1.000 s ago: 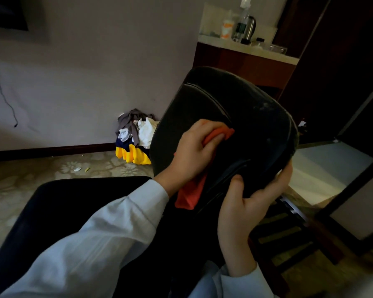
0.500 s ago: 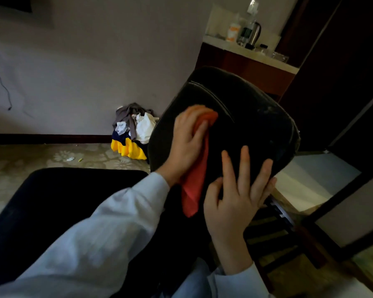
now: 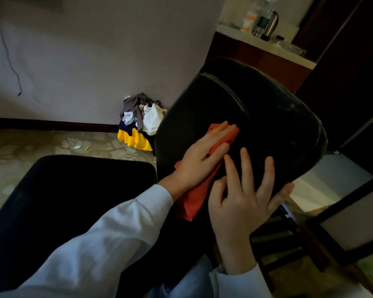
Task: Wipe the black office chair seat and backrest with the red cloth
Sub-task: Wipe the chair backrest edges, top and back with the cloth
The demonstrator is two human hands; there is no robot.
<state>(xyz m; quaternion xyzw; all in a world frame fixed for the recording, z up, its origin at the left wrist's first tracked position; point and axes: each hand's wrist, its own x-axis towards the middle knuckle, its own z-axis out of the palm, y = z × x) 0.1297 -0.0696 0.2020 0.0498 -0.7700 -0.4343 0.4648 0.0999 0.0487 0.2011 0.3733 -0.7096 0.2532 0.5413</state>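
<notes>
Left hand [image 3: 202, 157] lies flat on the red cloth [image 3: 192, 203], fingers [image 3: 221, 130] straight and close together, pressing the cloth against the black chair backrest [image 3: 267, 117]. Not gripping, just palm and fingers on top. The cloth's upper corner pokes out past the left fingertips; the rest trails down under the palm and hangs below the wrist, beside the pale blue sleeve [image 3: 116, 229].

Right hand [image 3: 239, 201] is just right of the cloth, fingers [image 3: 246, 166] spread wide and straight, laid on the backrest and holding nothing. Its little finger reaches the backrest's lower right edge. Its index fingertip is very near the left thumb; contact can't be made out.

The backrest is tilted, with dusty marks up past the right fingertips. The dark chair seat [image 3: 73, 201] is down left of the left arm.

Beyond the left fingers, a pile of clothes [image 3: 141, 121] sits on the patterned floor [image 3: 19, 151] against the wall. Far above the right fingers is a surface [image 3: 256, 43] with a kettle [image 3: 271, 20] and bottles, blurry.
</notes>
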